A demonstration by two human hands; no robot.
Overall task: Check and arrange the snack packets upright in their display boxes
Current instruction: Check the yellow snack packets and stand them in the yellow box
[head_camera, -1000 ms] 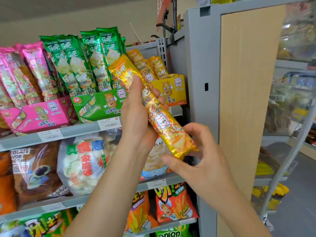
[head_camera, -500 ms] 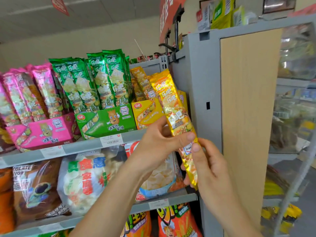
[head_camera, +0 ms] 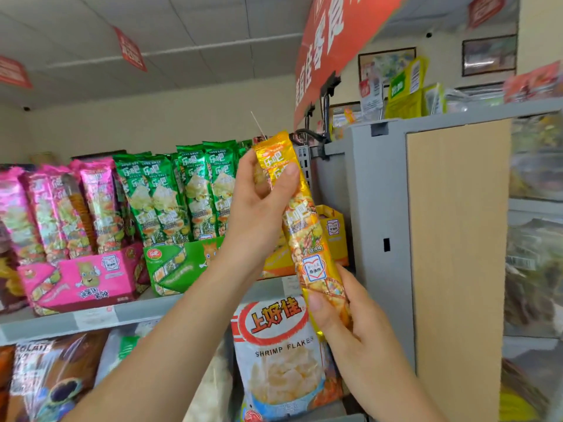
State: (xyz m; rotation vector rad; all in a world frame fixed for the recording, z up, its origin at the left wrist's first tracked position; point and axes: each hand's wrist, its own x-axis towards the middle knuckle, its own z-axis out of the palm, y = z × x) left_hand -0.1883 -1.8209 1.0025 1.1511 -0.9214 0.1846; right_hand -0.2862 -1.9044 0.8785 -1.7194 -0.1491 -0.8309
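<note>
— Two hands on one packet, is that right?
— Yes. The left hand [head_camera: 259, 208] has its thumb and fingers [head_camera: 288, 175] curled round the top end of the yellow snack packet [head_camera: 301, 226]. The right hand [head_camera: 344, 324] pinches the bottom end, thumb across the front. Both are grasping it; neither is slack.
— Where is the packet?
— In the air, nearly upright, its top leaning a little left. It is in front of the yellow display box [head_camera: 333, 229] at the right end of the shelf [head_camera: 122, 313]. I judge it is not in the box yet.
— And round about?
— Left of that box is a green display box [head_camera: 182, 263] with green packets [head_camera: 182, 190] standing in it. Further left is a pink display box [head_camera: 82, 278]. On the right is the grey end panel [head_camera: 377, 239], and below is a shrimp flakes bag [head_camera: 280, 354].
— What could go wrong?
— The foil looks slick. If the lower pinch lets go before the bottom clears the box's front wall, the packet could slide off and drop. Fed in at a lean, it may catch the rim or tip whatever stands inside, which is hidden behind the hand. The box looks like light card, so a hard push might shove it back or into the panel
</note>
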